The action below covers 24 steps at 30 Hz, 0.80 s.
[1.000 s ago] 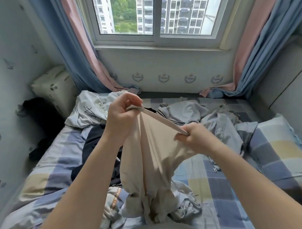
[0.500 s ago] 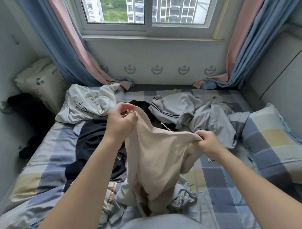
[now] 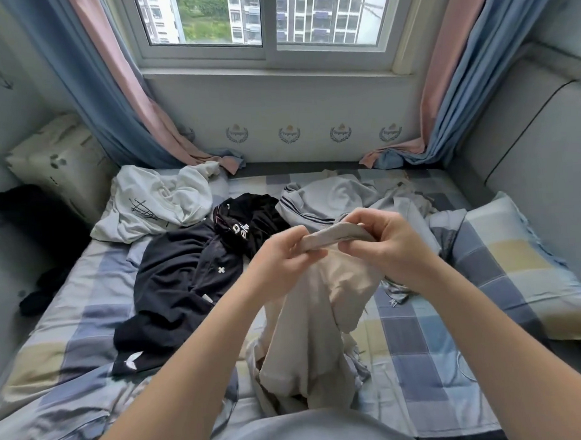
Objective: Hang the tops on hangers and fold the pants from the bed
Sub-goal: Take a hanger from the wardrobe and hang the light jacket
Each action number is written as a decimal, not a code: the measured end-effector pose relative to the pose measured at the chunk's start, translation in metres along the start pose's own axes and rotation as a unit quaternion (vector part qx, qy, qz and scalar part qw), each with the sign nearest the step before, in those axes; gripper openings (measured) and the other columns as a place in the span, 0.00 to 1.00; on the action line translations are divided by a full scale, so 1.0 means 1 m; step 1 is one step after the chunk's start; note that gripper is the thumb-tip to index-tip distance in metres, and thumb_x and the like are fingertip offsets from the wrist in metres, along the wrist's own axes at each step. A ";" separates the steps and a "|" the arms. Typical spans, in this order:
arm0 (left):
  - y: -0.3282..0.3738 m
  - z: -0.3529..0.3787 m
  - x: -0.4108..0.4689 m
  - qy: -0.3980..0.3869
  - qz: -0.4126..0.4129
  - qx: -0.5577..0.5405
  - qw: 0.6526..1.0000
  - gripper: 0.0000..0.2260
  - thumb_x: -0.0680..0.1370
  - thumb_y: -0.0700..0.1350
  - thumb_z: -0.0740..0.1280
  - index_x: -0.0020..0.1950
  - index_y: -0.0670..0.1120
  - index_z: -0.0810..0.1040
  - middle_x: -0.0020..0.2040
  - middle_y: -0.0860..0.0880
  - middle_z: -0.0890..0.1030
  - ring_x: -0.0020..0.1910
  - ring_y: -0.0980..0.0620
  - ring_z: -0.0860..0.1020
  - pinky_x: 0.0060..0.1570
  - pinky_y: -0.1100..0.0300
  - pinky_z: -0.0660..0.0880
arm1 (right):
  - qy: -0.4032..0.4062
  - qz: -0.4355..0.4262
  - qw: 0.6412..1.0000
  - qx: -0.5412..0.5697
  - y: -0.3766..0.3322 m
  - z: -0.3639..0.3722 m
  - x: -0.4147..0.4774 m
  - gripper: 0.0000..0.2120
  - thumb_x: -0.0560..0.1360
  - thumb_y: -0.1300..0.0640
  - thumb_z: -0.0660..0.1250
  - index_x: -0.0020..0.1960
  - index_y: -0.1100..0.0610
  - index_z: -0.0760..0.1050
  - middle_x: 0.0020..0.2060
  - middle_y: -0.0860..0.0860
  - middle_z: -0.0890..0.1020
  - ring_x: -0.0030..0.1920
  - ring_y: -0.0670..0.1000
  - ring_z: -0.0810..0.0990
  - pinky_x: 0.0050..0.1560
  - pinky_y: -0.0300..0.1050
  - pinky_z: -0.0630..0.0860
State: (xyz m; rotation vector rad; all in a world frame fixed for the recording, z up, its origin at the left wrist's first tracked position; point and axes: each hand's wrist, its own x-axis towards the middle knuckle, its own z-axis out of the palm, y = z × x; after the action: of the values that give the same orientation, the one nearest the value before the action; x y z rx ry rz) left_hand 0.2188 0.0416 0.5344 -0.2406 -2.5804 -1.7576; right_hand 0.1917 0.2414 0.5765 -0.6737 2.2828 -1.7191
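Beige pants (image 3: 316, 331) hang over the bed from their bunched waistband, the legs trailing onto the checked sheet (image 3: 428, 343). My left hand (image 3: 280, 259) and my right hand (image 3: 389, 246) both grip that waistband, close together, above the middle of the bed. Behind them lie a black top (image 3: 179, 276), a second black garment with white print (image 3: 249, 221), a white top (image 3: 160, 201) at the far left and a grey garment with dark stripes (image 3: 334, 198) at the far right.
A checked pillow (image 3: 521, 264) lies at the right by a padded headboard (image 3: 543, 151). A cream pillow (image 3: 60, 162) stands in the far left corner, with dark clothing (image 3: 28, 209) beside it. Curtains and a window wall close off the far end.
My hands have come together, gathering the beige waistband that was stretched wide between them. The pants have dropped lower and the view has tilted down.
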 end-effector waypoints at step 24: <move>-0.014 -0.027 -0.005 0.097 -0.149 -0.046 0.983 0.21 0.78 0.42 0.72 0.69 0.46 0.72 0.59 0.51 0.76 0.58 0.55 0.75 0.59 0.58 0.73 | 0.047 0.041 0.998 0.021 0.042 -0.002 -0.012 0.10 0.81 0.61 0.63 0.42 0.54 0.75 0.34 0.49 0.77 0.37 0.48 0.74 0.41 0.41 0.70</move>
State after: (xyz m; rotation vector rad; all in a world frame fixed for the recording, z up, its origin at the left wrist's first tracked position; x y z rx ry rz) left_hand 0.2195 0.0107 0.5306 0.3199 -2.5027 -1.8797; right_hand 0.1916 0.2584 0.5359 -0.4941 2.2940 -1.7897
